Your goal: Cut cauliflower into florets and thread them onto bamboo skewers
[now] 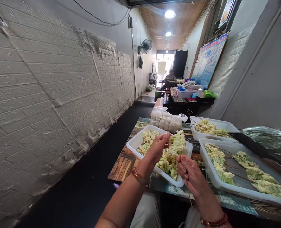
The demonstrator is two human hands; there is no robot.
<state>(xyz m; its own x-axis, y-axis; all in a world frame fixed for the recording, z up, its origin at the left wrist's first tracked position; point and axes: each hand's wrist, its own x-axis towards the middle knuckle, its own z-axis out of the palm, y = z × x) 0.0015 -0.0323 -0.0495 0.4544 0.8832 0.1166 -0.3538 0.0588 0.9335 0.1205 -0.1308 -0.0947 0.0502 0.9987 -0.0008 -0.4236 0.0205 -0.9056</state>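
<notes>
My left hand (159,145) pinches a pale green-white cauliflower floret (177,143) above a white plastic tub (135,148). In that tub lie more loose cauliflower pieces (167,164). My right hand (189,171), lower and to the right, is closed round a thin wooden skewer (190,197), whose lower end slants down toward my lap. The skewer's upper end is hard to make out near my fingertips. To the right, a second white tub (222,186) holds skewered cauliflower (261,174) laid in rows.
Behind it stands a third tub (216,120) with more skewered cauliflower (208,127). A clear bag of round white items (166,120) sits at the table's far edge. Plastic-wrapped greens (268,137) lie at right. A person (170,76) sits far back; a brick-patterned wall (59,88) runs along the left.
</notes>
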